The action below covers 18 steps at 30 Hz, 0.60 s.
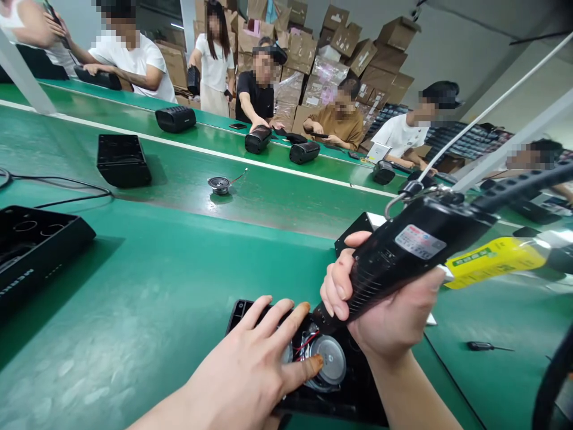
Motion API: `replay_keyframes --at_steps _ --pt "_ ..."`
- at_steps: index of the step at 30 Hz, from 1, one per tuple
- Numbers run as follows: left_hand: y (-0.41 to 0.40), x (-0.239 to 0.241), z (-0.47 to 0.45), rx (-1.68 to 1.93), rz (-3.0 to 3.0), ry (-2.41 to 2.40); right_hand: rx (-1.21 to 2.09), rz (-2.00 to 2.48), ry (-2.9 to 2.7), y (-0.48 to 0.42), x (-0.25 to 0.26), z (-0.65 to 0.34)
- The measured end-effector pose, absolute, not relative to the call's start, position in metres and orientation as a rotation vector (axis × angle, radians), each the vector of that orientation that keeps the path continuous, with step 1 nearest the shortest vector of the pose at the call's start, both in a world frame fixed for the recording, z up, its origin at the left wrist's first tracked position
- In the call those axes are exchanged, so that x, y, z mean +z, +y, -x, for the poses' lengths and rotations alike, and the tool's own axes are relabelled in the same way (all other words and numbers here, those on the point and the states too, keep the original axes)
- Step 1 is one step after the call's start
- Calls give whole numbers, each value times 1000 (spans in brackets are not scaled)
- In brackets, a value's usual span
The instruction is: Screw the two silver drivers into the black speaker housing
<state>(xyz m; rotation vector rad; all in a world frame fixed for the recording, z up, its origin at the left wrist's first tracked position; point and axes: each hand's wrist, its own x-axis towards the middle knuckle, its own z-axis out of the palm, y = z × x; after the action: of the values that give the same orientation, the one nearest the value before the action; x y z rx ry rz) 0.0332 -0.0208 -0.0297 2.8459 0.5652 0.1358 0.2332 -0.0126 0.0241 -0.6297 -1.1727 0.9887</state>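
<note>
My right hand (394, 310) is wrapped round a black electric screwdriver (416, 239), tilted with its nose down. The tool's nose meets a black speaker housing (358, 400) lying on the green bench; its tip is hidden among the parts there. Inside the housing sits a round speaker driver (331, 361) with a silver back, red wires running beside it. My left hand (264, 358) lies spread over the housing, the thumb on the driver's edge and the fingers across a second driver, mostly covered.
A loose speaker driver (220, 185) and a black housing (123, 160) stand on the green conveyor (188, 197). At left lies another open housing (40, 257). A yellow bottle (496, 261) and a small screwdriver (481, 346) are at right. Several people work across the line.
</note>
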Motion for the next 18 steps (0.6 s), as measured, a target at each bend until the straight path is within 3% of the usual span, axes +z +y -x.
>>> replay_keyframes --at_steps 8,18 --pt "-26 -26 -37 133 -2863 719 1131 563 -1233 -11 12 -237" --pt "-15 -39 -31 145 -2930 553 1214 521 -1204 -16 9 -224"
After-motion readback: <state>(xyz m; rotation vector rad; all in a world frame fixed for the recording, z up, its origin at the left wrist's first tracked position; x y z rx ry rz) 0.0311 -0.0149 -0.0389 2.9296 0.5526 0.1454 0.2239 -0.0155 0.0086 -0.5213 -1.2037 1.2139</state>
